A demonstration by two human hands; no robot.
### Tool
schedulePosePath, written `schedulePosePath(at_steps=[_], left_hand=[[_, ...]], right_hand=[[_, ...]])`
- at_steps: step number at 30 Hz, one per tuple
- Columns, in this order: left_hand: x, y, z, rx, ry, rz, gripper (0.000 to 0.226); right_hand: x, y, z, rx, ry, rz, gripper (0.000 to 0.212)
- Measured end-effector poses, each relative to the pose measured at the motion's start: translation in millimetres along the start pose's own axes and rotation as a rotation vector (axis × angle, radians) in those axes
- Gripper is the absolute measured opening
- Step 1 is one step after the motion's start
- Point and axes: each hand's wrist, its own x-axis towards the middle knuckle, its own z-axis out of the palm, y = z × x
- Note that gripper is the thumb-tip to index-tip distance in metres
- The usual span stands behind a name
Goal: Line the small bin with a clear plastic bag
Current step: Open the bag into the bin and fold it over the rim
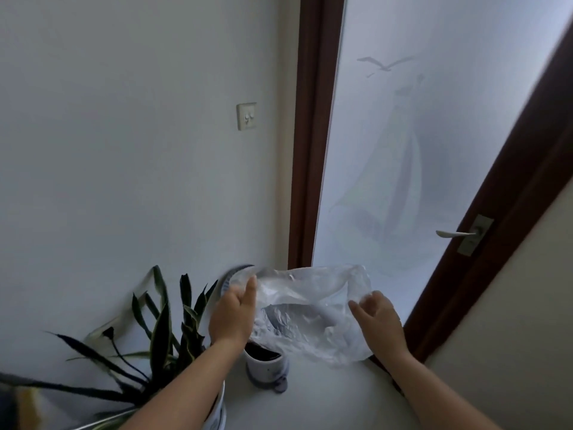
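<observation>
A clear plastic bag (310, 308) is stretched open in the air between both hands, above the floor near the door. My left hand (232, 315) grips its left edge and my right hand (379, 321) pinches its right edge. Behind the bag's upper left corner a curved dark-and-white rim of the small bin (231, 276) shows against the wall; the rest of the bin is hidden by the bag and my left hand.
A small white pot with dark soil (266, 367) stands on the floor under the bag. A large spiky-leaved plant (161, 336) sits at the lower left. A frosted glass door (403, 150) with brown frame and lever handle (459, 234) is ahead right. A light switch (246, 116) is on the wall.
</observation>
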Motion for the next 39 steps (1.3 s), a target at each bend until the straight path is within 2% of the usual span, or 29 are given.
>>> schedulePosePath(at_steps=[4,8,10,13,15,18,20,23,27,30,33,39], left_hand=[[26,-9,19,0.044,-0.038,-0.027,0.052],[46,-10,45,-0.075,0.024,-0.033,0.060],[58,-10,61,-0.082,0.050,-0.062,0.069],[79,-9,88,0.082,-0.003,-0.025,0.082],[94,-8,110,0.234,-0.018,-0.033,0.076],[113,-6,142,0.428,0.058,-0.140,0.036],[123,-3,160,0.478,0.121,-0.199,0.023],[133,-5,184,0.505,0.215,-0.281,0.029],[133,-17,207,0.426,0.332,-0.577,0.042],[126,-26,221,0.399,0.275,-0.756,0.057],[115,-36,228,0.382,0.212,-0.851,0.054],[98,-62,232,0.357,0.114,-0.973,0.063]], right_hand=[[42,0,21,-0.037,-0.005,-0.041,0.005],[90,8,38,-0.016,-0.080,-0.025,0.021],[117,14,46,-0.018,-0.129,-0.012,0.022],[167,24,59,-0.030,-0.186,0.002,0.019],[204,29,66,-0.056,-0.239,-0.018,0.018],[256,33,73,-0.109,-0.358,-0.054,0.025],[285,40,78,-0.155,-0.412,-0.078,0.030],[320,57,85,-0.163,-0.499,-0.065,0.021],[344,84,95,-0.189,-0.598,-0.038,0.019],[347,104,104,-0.212,-0.658,-0.007,0.021],[340,123,112,-0.265,-0.707,0.004,0.023],[320,140,129,-0.340,-0.713,0.046,0.025]])
